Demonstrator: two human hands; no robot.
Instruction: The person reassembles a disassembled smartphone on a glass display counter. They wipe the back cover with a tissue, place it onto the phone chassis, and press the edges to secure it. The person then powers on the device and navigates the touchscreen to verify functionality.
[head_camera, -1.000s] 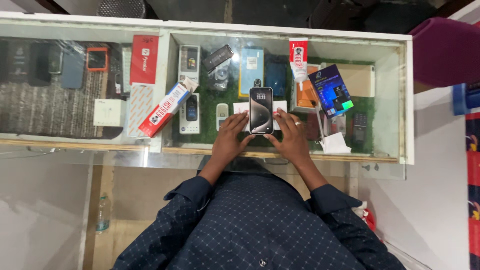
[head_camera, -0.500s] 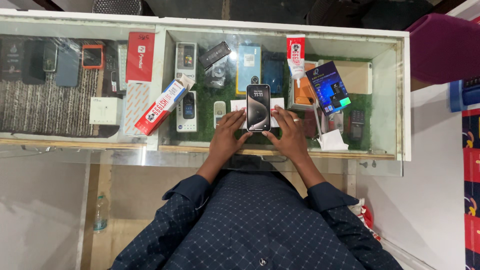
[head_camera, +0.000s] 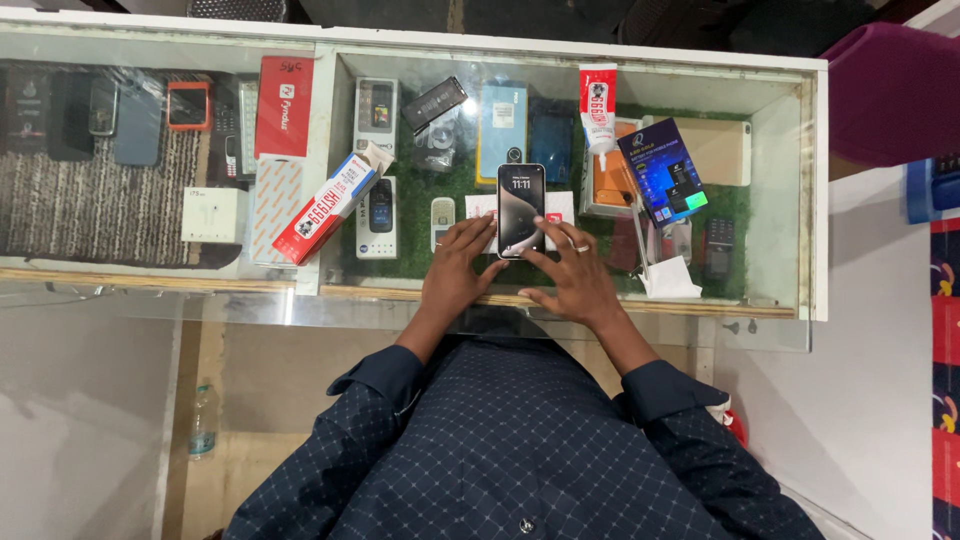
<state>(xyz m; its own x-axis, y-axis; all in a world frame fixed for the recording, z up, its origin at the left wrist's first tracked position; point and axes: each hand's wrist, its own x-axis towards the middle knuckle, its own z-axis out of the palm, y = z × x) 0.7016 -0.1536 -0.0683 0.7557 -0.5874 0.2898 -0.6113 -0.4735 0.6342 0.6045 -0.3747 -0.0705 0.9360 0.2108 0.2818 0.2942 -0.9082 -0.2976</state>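
On the far left of the glass worktop (head_camera: 250, 290), under the pane, sit a striped mat (head_camera: 90, 205) and a small white box (head_camera: 213, 214); right of them a red-and-white carton (head_camera: 330, 205) lies slanted. My left hand (head_camera: 455, 270) rests flat beside the smartphone (head_camera: 521, 210), fingers (head_camera: 470, 232) loosely spread, touching its lower left edge. The phone lies face up, screen lit, at the middle. My right hand (head_camera: 572, 275) touches its lower right corner, fingers wide. Further right stands a dark blue box (head_camera: 663, 172).

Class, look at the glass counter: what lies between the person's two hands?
In the head view, a smartphone with its screen lit lies on the glass between the left hand and right hand, fingertips at its lower edge.
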